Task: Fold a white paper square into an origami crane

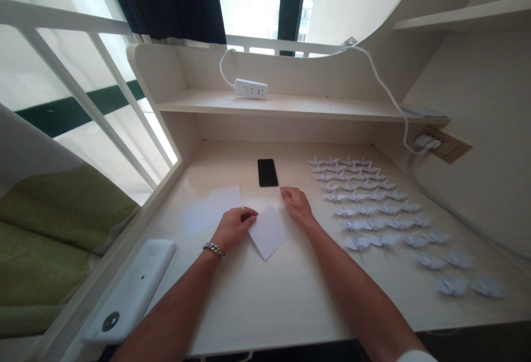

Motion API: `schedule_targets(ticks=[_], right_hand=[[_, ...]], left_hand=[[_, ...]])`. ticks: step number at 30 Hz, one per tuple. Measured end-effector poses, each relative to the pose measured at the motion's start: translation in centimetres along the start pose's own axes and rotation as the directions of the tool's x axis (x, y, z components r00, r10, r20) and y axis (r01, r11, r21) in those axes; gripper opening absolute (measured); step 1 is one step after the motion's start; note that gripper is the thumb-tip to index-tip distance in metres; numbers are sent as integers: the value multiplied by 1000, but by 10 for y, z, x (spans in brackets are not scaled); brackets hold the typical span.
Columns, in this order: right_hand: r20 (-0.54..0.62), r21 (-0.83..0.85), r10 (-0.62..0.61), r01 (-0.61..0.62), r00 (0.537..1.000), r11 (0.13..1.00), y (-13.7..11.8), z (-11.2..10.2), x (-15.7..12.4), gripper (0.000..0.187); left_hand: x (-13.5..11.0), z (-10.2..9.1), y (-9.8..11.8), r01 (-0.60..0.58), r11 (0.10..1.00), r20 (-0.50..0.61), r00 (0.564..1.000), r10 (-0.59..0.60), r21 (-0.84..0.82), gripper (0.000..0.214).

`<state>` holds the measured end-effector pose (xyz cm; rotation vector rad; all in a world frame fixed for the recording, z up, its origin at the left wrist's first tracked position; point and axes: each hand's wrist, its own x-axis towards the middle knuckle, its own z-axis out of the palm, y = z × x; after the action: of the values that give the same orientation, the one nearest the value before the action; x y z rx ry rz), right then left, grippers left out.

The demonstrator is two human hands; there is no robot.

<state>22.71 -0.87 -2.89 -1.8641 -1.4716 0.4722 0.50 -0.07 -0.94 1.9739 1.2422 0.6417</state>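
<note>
A white square of paper lies on the pale desk, turned like a diamond. My left hand, with a ring and a chain bracelet, rests at the sheet's left corner, fingers curled and pinching its edge. My right hand lies at the sheet's upper right corner, fingers bent down onto the desk beside it. A stack of white paper sheets sits just left of my left hand. A black phone lies face up beyond both hands.
Several rows of folded white paper cranes cover the desk's right side. A white flat device lies at the left front edge. A power strip sits on the shelf above; its cable runs to a wall socket.
</note>
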Motion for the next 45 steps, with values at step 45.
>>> schedule_targets(ticks=[45], right_hand=[[318, 722, 148, -340, 936, 603, -3, -24, -55, 29]], left_hand=[[-7, 5, 19, 160, 858, 144, 984, -101, -488, 29]])
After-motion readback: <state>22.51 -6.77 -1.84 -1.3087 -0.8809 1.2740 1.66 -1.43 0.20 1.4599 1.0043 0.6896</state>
